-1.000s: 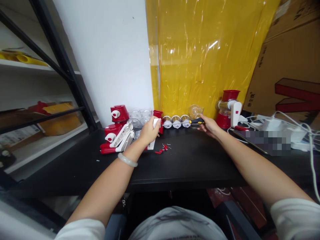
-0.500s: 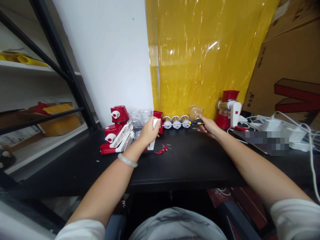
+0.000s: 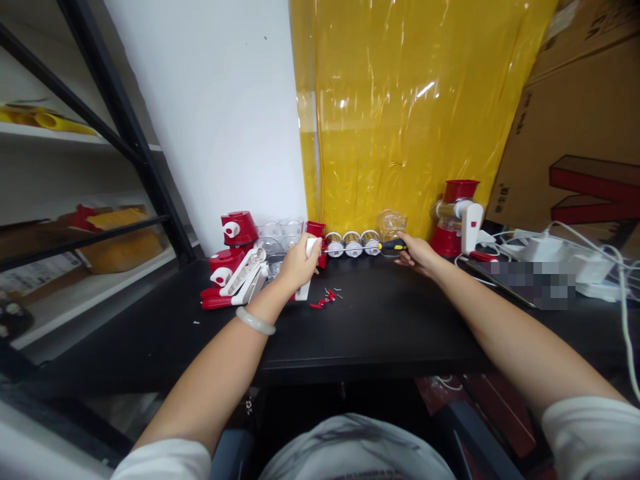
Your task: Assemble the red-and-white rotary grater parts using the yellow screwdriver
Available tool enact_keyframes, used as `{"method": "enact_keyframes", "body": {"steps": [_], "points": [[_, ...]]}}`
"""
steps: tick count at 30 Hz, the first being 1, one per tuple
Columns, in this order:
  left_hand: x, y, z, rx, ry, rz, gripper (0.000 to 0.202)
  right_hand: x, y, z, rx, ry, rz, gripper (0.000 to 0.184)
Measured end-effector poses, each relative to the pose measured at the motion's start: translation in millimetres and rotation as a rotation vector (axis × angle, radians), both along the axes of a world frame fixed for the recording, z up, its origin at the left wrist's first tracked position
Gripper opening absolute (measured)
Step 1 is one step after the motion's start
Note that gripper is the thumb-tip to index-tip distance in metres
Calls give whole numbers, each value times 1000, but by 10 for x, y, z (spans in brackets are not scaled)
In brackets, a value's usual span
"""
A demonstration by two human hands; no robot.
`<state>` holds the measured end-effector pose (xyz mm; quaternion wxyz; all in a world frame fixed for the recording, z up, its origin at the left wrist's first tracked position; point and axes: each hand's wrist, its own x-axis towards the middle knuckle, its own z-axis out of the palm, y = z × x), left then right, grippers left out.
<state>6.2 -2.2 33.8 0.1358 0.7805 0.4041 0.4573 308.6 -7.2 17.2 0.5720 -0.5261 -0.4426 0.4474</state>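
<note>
My left hand (image 3: 297, 265) is closed round a white and red plastic part (image 3: 306, 272) that stands on the black table (image 3: 380, 327), beside a pile of red and white parts (image 3: 234, 273). My right hand (image 3: 421, 255) grips a screwdriver with a black and yellow handle (image 3: 392, 246) near the back of the table. The tool's tip points left toward three silver drum pieces (image 3: 353, 243). Small red bits and screws (image 3: 326, 298) lie on the table between my hands.
An assembled red and white device (image 3: 458, 219) stands right of my right hand. White adapters and cables (image 3: 565, 260) lie far right before cardboard boxes (image 3: 585, 127). A yellow plastic sheet (image 3: 405, 113) hangs behind. Metal shelving (image 3: 75, 200) stands left. Clear cups (image 3: 280, 233) sit at the back.
My right hand has closed on the screwdriver handle and lifted it slightly off the table. My left hand has stayed on the white and red part.
</note>
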Motion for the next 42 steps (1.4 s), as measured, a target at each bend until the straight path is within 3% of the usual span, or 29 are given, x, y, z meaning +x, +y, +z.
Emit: {"method": "enact_keyframes", "body": {"steps": [42], "points": [[-4,38,-53,-64,112,-32,39,75,148,-95,-9,-69,-91,29]]}}
